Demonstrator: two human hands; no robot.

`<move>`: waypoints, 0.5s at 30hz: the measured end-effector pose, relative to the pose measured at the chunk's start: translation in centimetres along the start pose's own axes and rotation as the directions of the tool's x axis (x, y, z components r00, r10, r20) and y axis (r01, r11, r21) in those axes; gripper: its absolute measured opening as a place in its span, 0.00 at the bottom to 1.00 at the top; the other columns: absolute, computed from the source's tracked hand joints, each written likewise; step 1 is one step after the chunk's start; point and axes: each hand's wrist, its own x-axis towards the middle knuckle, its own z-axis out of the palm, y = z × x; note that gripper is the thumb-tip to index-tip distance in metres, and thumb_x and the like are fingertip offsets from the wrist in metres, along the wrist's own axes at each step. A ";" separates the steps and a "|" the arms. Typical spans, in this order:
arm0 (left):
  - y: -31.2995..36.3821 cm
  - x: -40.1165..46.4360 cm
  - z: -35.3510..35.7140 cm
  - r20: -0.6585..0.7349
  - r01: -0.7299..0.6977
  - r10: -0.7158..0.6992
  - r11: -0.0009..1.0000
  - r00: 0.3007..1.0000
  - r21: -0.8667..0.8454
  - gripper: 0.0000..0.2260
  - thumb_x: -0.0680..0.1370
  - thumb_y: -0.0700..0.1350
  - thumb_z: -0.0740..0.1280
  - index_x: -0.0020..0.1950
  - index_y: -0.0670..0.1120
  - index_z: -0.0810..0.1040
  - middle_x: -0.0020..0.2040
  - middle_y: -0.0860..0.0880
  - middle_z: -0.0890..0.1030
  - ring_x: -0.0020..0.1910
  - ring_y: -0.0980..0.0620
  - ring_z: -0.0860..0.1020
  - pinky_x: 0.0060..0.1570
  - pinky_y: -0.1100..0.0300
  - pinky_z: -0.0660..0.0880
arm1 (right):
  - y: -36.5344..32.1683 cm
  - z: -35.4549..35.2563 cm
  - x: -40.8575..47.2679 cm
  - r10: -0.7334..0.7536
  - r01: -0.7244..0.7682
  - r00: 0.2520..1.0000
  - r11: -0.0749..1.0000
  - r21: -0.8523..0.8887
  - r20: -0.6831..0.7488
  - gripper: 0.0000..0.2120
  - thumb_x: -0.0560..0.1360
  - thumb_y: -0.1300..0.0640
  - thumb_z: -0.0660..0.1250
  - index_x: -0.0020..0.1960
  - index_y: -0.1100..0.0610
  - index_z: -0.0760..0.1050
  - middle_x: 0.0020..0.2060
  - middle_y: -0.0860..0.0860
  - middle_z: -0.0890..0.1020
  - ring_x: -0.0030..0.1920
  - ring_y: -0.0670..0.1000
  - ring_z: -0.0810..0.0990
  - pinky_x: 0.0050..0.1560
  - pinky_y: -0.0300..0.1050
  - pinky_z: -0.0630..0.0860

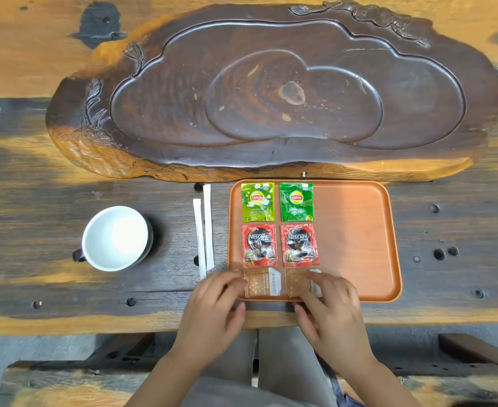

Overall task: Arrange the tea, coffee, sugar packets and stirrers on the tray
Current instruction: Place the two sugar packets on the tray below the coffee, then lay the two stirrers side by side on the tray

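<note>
Head view, looking down on a wooden table (30,224). Left hand (212,306) at the near left corner of an orange tray (359,230), fingers loosely curled, fingertips resting on the left edge of a brown sugar packet (261,283); thumb tucked below the tray's near rim. Right hand (330,304) just beside it, fingers bent and slightly spread, laid over a second brown sugar packet (293,284) and hiding its right part; whether pinching or only pressing, cannot tell. Both sugar packets flat on the tray, side by side, along the near rim. Directly beyond the fingertips, two red coffee sachets (259,245) (299,245) in a row, not touching each other. Farther beyond those, two green tea bags (258,202) (297,202) against the tray's far rim, the left one lighter green than the right. Right half of the tray, beyond and to the right of the right hand, bare. Off the tray, just beyond and left of the left hand, two white wrapped stirrers (198,236) (208,227) lying on the table, close together and nearly parallel, running away from the hand. Well to the left of the left hand, a white cup (115,237) with a dark handle, upright. Far beyond both hands, a large dark carved wooden slab (271,92) across the table.
</note>
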 end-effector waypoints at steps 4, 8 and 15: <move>-1.8 0.8 -1.9 -0.223 0.270 -0.272 0.962 0.936 -0.040 0.15 0.71 0.50 0.63 0.52 0.43 0.79 0.52 0.47 0.80 0.54 0.53 0.73 0.56 0.65 0.65 | -2.4 0.4 3.7 -0.033 0.036 0.998 0.998 0.058 -0.051 0.14 0.70 0.58 0.64 0.56 0.55 0.78 0.51 0.55 0.79 0.53 0.56 0.76 0.54 0.50 0.68; -3.0 1.2 -2.3 -0.216 0.444 -0.436 0.896 0.874 -0.013 0.19 0.70 0.57 0.62 0.52 0.45 0.79 0.51 0.50 0.80 0.52 0.54 0.72 0.50 0.62 0.68 | -5.8 2.1 8.0 -0.168 0.168 0.985 0.986 0.000 0.051 0.19 0.67 0.60 0.68 0.58 0.54 0.76 0.54 0.56 0.79 0.56 0.57 0.75 0.55 0.53 0.69; -4.0 1.9 -1.0 -0.136 0.533 -0.517 0.836 0.845 0.130 0.12 0.66 0.51 0.73 0.45 0.46 0.79 0.44 0.49 0.81 0.45 0.45 0.77 0.43 0.54 0.70 | -9.0 5.5 12.4 -0.334 0.370 0.913 0.920 -0.131 0.232 0.19 0.63 0.56 0.73 0.53 0.56 0.78 0.47 0.55 0.81 0.52 0.57 0.78 0.57 0.52 0.64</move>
